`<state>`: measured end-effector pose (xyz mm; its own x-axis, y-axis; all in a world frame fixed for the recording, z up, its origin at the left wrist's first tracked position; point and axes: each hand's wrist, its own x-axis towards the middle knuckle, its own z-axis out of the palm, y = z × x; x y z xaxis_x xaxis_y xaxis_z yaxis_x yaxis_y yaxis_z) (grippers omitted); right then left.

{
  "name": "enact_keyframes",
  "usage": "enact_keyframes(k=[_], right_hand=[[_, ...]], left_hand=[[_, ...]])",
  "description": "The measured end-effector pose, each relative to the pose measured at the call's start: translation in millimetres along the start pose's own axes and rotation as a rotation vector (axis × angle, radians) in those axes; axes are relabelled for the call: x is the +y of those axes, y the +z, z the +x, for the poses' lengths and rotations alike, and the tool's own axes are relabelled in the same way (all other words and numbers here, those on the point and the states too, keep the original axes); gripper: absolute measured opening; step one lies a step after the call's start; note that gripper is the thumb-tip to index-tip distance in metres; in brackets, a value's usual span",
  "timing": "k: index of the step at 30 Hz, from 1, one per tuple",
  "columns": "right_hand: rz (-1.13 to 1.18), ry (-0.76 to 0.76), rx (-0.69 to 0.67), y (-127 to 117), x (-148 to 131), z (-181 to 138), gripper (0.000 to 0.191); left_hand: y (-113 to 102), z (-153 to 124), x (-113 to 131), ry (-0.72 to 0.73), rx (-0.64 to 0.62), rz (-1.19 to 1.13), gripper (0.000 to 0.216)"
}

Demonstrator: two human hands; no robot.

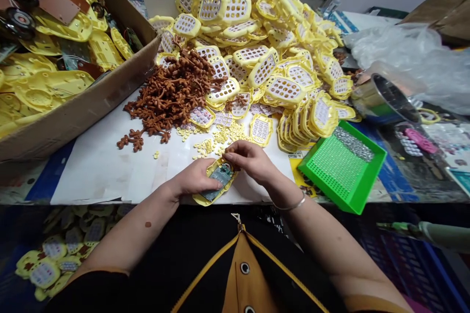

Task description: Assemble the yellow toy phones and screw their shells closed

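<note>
My left hand (198, 176) is closed around a yellow toy phone shell (201, 199) near the table's front edge, its thumb lying over the inside. A dark green circuit board (220, 176) with thin wires at its upper end sits in the shell. At that upper end my right hand (249, 159) pinches thumb and forefinger together; what lies between the fingertips is too small to make out. Just beyond my hands are small yellow rings (205, 146) and a yellow front cover with a printed keypad (261, 129). Brown branching rubbery pieces (176, 88) are heaped at the left.
A big pile of yellow perforated covers (286, 89) fills the back. At left stands a cardboard box (121, 76) of yellow shells and speakers. On the right are a green basket (362, 195) with small screws and a metal pot (378, 102). An electric screwdriver (436, 234) hangs at lower right.
</note>
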<state>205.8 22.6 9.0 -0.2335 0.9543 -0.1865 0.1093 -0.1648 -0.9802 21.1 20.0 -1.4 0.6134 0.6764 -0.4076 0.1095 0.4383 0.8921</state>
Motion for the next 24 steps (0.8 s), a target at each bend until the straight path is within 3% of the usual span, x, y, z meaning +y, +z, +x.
enact_keyframes(k=[3, 6, 8, 10, 13, 20, 24], right_hand=[[0.134, 0.060, -0.087, -1.9, -1.3, -0.3, 0.036], [0.045, -0.061, 0.006, -15.0, -6.9, -10.1, 0.036], [-0.323, -0.237, 0.170, -32.0, -6.2, -18.7, 0.031], [-0.867, -0.370, 0.332, -51.4, 0.5, -24.1, 0.024], [-1.167, -0.377, 0.363, -74.2, 15.5, -21.3, 0.020], [-1.316, -0.412, 0.318, -82.2, 13.9, -19.7, 0.027], [-1.249, -0.599, 0.253, -75.0, 7.5, -46.6, 0.031]], left_hand=[[0.2, -2.4, 0.3, -0.024, -0.050, -0.097, 0.034], [2.2, -5.0, 2.5, -0.048, -0.050, -0.267, 0.040], [3.6, -6.0, 5.6, -0.061, -0.004, -0.361, 0.042], [5.1, -6.1, 10.0, -0.086, 0.053, -0.437, 0.042], [8.0, -4.8, 17.2, -0.111, 0.141, -0.494, 0.039], [19.1, 6.8, 33.0, -0.122, 0.208, -0.538, 0.030], [27.3, 21.0, 49.5, -0.066, 0.211, -0.544, 0.030]])
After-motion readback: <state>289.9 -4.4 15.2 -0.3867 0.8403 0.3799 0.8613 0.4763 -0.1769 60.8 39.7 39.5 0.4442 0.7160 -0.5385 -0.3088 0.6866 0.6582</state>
